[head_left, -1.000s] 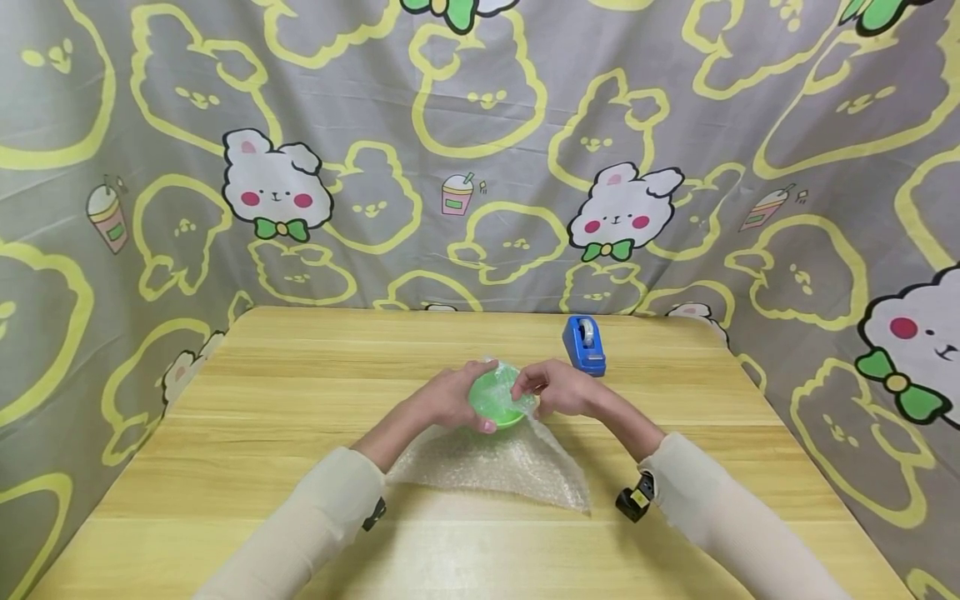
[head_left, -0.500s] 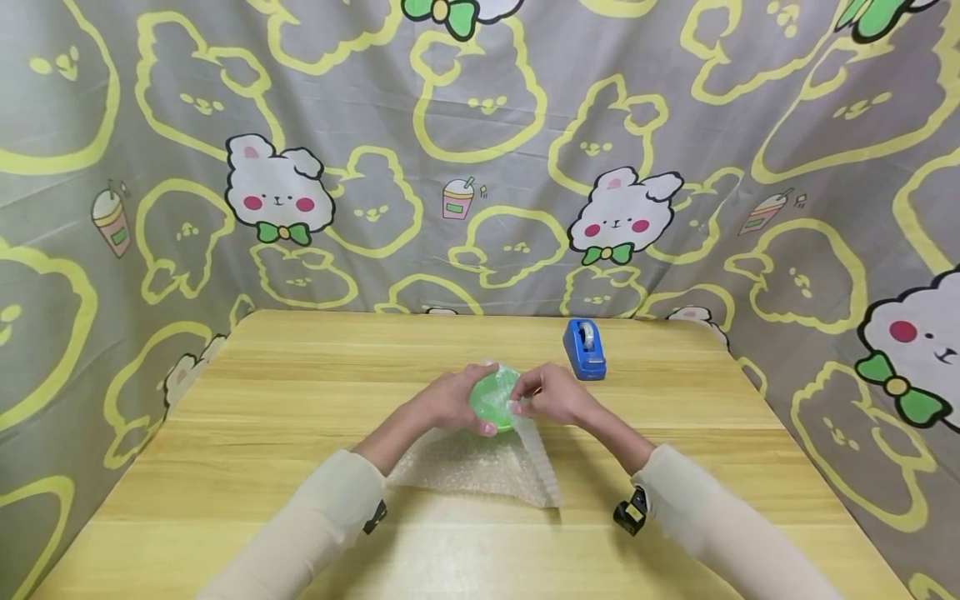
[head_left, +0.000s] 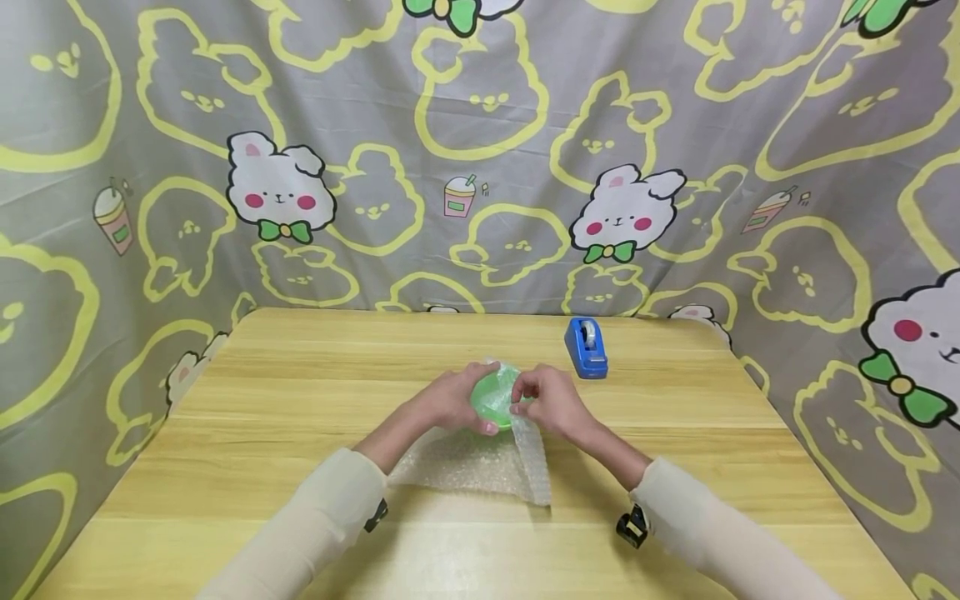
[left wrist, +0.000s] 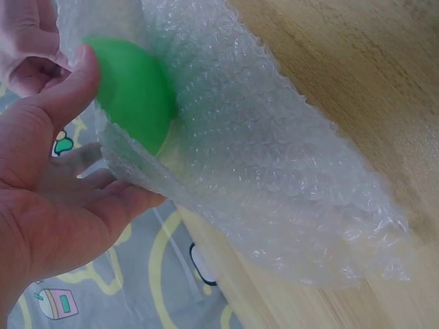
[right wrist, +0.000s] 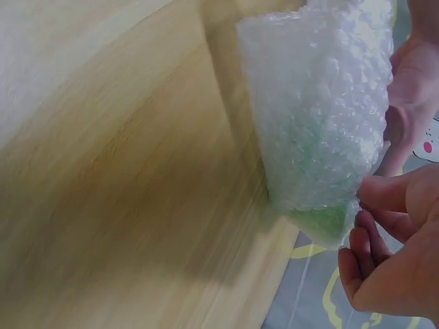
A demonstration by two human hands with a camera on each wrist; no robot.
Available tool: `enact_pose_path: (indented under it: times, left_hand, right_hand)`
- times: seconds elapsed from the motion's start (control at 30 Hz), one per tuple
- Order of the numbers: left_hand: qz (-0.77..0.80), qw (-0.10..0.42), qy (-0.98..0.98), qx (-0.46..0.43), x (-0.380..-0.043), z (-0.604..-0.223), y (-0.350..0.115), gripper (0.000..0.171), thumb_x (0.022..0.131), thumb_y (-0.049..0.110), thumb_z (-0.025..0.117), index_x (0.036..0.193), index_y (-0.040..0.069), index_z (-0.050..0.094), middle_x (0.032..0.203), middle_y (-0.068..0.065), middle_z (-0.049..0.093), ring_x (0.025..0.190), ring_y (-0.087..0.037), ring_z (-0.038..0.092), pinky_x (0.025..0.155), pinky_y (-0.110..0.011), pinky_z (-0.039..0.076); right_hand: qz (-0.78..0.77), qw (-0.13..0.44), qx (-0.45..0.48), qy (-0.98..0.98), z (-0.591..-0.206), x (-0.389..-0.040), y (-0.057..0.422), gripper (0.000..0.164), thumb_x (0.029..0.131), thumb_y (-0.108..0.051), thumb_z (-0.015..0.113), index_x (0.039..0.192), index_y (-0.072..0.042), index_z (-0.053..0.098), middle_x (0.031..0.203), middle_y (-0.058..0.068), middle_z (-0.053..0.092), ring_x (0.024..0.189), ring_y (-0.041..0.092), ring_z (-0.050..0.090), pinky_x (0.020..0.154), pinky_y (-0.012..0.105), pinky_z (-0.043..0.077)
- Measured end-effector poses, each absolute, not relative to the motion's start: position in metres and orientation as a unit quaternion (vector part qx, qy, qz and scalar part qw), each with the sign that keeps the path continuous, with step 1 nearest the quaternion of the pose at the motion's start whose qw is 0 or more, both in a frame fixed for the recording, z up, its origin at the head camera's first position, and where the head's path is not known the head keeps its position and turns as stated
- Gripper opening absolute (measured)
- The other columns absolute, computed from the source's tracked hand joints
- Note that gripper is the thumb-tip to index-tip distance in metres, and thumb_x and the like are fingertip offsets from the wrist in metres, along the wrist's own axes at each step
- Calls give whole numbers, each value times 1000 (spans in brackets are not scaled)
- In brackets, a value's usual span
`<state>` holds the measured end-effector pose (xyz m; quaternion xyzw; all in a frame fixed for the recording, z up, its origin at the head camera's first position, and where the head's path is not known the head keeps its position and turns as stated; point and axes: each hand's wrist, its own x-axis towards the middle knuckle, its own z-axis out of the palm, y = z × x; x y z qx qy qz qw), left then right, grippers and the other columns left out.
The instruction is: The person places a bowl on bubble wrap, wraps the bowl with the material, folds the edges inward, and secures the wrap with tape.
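Note:
A round green bowl (head_left: 490, 402) sits at the middle of the table, with a sheet of bubble wrap (head_left: 468, 468) under and partly over it. My left hand (head_left: 453, 398) grips the bowl from the left, thumb on the near side and fingers on the far side. In the left wrist view the thumb presses the smooth green wall (left wrist: 136, 96), while the fingers lie beneath the wrap. On the right side, my right hand (head_left: 555, 402) pinches the folded edge of the wrap between thumb and fingers at the bowl's rim. The wrap's loose part spreads toward me.
A blue tape dispenser (head_left: 587, 348) with a roll of clear tape stands behind my right hand. The wooden table (head_left: 315, 358) ends at a patterned grey curtain (head_left: 517, 275) at the back and sides. Each wrist carries a small black camera (head_left: 632, 527).
My right hand has drawn the wrap's right edge inward over the bowl. The wrap's near right corner has shifted left and now stands folded. My left hand has kept its hold on the bowl.

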<state>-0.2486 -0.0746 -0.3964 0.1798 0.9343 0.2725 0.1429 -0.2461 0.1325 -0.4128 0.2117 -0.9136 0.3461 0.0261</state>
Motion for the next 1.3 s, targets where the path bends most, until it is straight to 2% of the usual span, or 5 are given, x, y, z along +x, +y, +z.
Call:
enact_pose_path:
  times: [0.33,0.57,0.9,1.07,1.3]
  left_hand:
    - [263,145,937,179,-250,-399,-75,102,75,37,90,159,29,33,161,-13,40,140,-45,44,111,-60,41]
    - [264,145,937,175,-251,-398,-76,102,75,37,90,159,31,33,158,-15,44,138,-43,47,110,-59,42]
    - [260,146,938,175,-251,-397,-74,102,75,35,90,159,29,33,159,-13,43,139,-43,46,111,-58,42]
    - [260,147,938,176,-251,-397,-74,102,75,35,90,159,28,33,160,-12,41,140,-44,45,112,-59,41]
    - [257,146,939,176,-251,-397,-74,102,75,35,90,159,28,33,159,-13,43,140,-43,45,112,-58,41]
  right_hand:
    - [328,25,233,-915,-410,-240,136,12,87,-3,73,79,-11,75,73,-4,68,66,7,57,63,24,49]
    - [313,-35,257,-914,-398,-232,146,27,81,9,58,89,-11,74,90,1,73,83,18,64,76,33,54]
    - [230,-60,354,-905,-404,-208,160,68,68,22,67,129,-5,54,137,19,58,118,37,62,96,48,56]
    - [200,-34,360,-911,-411,-197,160,82,64,24,68,137,-7,48,144,20,53,122,42,59,98,59,52]
    - [168,-5,362,-917,-421,-191,162,98,58,24,73,146,-7,43,149,19,48,122,41,59,99,57,52]
